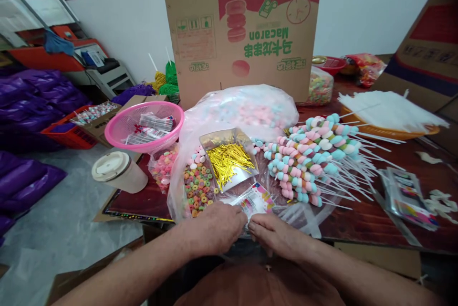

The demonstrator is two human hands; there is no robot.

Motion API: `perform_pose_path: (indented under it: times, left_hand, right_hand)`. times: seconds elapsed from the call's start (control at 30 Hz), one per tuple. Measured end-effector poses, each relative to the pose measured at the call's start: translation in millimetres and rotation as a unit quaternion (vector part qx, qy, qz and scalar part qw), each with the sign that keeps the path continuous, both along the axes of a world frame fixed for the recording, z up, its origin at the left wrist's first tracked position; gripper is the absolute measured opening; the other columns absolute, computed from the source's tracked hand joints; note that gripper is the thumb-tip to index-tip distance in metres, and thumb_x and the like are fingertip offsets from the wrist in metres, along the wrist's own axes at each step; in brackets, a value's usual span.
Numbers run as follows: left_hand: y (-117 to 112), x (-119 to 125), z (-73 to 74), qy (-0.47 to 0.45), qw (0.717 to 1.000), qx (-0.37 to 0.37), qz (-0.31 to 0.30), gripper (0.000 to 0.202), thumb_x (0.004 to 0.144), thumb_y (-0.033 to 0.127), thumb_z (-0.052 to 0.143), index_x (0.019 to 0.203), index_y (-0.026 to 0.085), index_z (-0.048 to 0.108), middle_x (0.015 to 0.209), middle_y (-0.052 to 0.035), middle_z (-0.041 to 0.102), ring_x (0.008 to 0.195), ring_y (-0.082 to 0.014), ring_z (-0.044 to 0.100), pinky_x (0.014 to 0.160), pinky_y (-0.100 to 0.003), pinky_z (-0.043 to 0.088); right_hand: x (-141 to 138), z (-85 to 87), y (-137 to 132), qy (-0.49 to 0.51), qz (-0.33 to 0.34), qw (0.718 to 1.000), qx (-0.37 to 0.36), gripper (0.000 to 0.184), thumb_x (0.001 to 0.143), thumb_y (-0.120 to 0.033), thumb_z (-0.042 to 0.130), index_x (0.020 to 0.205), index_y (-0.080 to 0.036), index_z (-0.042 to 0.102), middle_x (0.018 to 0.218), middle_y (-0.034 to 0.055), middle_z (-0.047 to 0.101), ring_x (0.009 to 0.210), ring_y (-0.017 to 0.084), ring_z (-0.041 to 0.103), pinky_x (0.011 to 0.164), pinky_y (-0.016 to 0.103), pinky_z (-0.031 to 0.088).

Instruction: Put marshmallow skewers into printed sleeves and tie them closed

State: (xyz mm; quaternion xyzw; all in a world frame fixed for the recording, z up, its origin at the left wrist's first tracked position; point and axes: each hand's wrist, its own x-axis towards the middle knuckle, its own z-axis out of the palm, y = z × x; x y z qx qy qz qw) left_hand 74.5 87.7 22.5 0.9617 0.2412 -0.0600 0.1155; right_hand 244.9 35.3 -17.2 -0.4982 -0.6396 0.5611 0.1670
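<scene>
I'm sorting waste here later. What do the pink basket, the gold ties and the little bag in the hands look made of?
Pink basket: moulded plastic, fairly matte, judging by its slotted mesh wall. Gold ties: probably foil-covered wire; thin strips with metallic shine. Little bag, pinched between left hand and right hand: likely clear glossy plastic film, printed, since it glints.

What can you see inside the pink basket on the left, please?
The pink basket holds a few clear packets with red and white print. Whatever lies beneath them is covered.
</scene>
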Motion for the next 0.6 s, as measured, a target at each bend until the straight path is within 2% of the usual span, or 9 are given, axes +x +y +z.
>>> perform_pose_path:
  times: [0.07, 0.13, 0.2, 0.27, 0.3, 0.37, 0.47, 0.53, 0.6]
  left_hand:
    - [-8, -13, -7.8, -0.052, 0.989, 0.136, -0.02, 0.014, 0.081, 0.015, 0.047, 0.089, 0.014, 0.058, 0.074, -0.008, 0.062, 0.067, -0.0212, 0.057, 0.062, -0.033, 0.043]
    - [-15, -29, -17.6, -0.148, 0.964, 0.22, -0.018, 0.02, 0.084, 0.015, 0.043, 0.098, 0.013, 0.058, 0.076, -0.0084, 0.063, 0.067, -0.02, 0.057, 0.062, -0.033, 0.043]
    - [-19, -45, -26.8, -0.254, 0.94, 0.224, 0.048, 0.022, 0.084, 0.015, 0.044, 0.099, 0.014, 0.06, 0.079, -0.0084, 0.065, 0.066, -0.0186, 0.057, 0.062, -0.031, 0.043]
    - [-20, -57, -33.9, -0.357, 0.901, 0.125, 0.212, 0.018, 0.083, 0.018, 0.047, 0.089, 0.016, 0.064, 0.078, -0.0069, 0.066, 0.068, -0.0178, 0.059, 0.063, -0.029, 0.044]
    - [-20, -60, -36.7, -0.406, 0.857, 0.038, 0.316, 0.016, 0.082, 0.021, 0.049, 0.084, 0.016, 0.065, 0.075, -0.0055, 0.066, 0.066, -0.017, 0.059, 0.062, -0.028, 0.045]
    - [-17, -61, -40.7, -0.477, 0.703, -0.174, 0.498, 0.017, 0.077, 0.031, 0.057, 0.077, 0.016, 0.065, 0.066, -0.0027, 0.064, 0.058, -0.0153, 0.058, 0.055, -0.026, 0.045]
    - [-12, -54, -44.2, -0.53, 0.45, -0.4, 0.597, 0.027, 0.061, 0.038, 0.07, 0.074, 0.015, 0.063, 0.056, 0.0007, 0.059, 0.043, -0.0122, 0.052, 0.042, -0.022, 0.04]
    - [-8, -49, -45.6, -0.556, 0.368, -0.453, 0.593, 0.031, 0.053, 0.035, 0.075, 0.072, 0.014, 0.061, 0.054, 0.0012, 0.059, 0.039, -0.0105, 0.05, 0.039, -0.021, 0.037]
    - [-5, -45, -46.3, -0.572, 0.342, -0.464, 0.583, 0.032, 0.05, 0.033, 0.077, 0.07, 0.014, 0.061, 0.054, 0.0007, 0.06, 0.038, -0.0095, 0.05, 0.039, -0.02, 0.037]
  right_hand:
    - [-14, 2.1, 4, 0.135, -0.049, 0.971, -0.191, 0.026, 0.081, -0.04, 0.032, 0.064, -0.021, 0.036, 0.04, -0.0079, 0.031, 0.036, 0.01, 0.033, 0.04, 0.024, 0.039]
    - [-24, 5.7, 13, 0.201, -0.03, 0.941, -0.272, 0.024, 0.078, -0.041, 0.033, 0.063, -0.022, 0.034, 0.036, -0.0106, 0.023, 0.032, 0.01, 0.028, 0.038, 0.025, 0.041]
    - [-28, 8.4, 31, 0.15, 0.029, 0.969, -0.196, 0.026, 0.081, -0.037, 0.027, 0.061, -0.022, 0.036, 0.035, -0.0084, 0.027, 0.033, 0.011, 0.034, 0.041, 0.027, 0.043]
    - [-25, 7.6, 59, -0.009, 0.046, 0.999, 0.02, 0.034, 0.086, -0.029, 0.02, 0.064, -0.019, 0.044, 0.044, -0.0018, 0.044, 0.044, 0.014, 0.048, 0.049, 0.028, 0.046]
    - [-23, 5.5, 75, -0.099, 0.033, 0.984, 0.145, 0.036, 0.088, -0.026, 0.02, 0.07, -0.017, 0.05, 0.056, 0.0028, 0.054, 0.056, 0.015, 0.055, 0.057, 0.028, 0.047]
    - [-19, -2.2, 107, -0.196, 0.009, 0.943, 0.27, 0.027, 0.087, -0.022, 0.031, 0.083, -0.015, 0.057, 0.087, 0.0112, 0.061, 0.086, 0.02, 0.056, 0.075, 0.033, 0.044]
    - [-21, -17.1, 141, -0.255, 0.036, 0.911, 0.321, 0.016, 0.079, -0.015, 0.047, 0.082, -0.016, 0.063, 0.1, 0.0136, 0.057, 0.102, 0.026, 0.046, 0.084, 0.037, 0.036]
    - [-25, -24.0, 153, -0.284, 0.061, 0.894, 0.341, 0.014, 0.076, -0.013, 0.051, 0.071, -0.016, 0.064, 0.09, 0.012, 0.058, 0.096, 0.026, 0.047, 0.08, 0.035, 0.036]
    - [-24, -24.7, 159, -0.297, 0.077, 0.883, 0.356, 0.016, 0.077, -0.014, 0.053, 0.064, -0.016, 0.063, 0.081, 0.0101, 0.058, 0.089, 0.023, 0.048, 0.077, 0.033, 0.036]
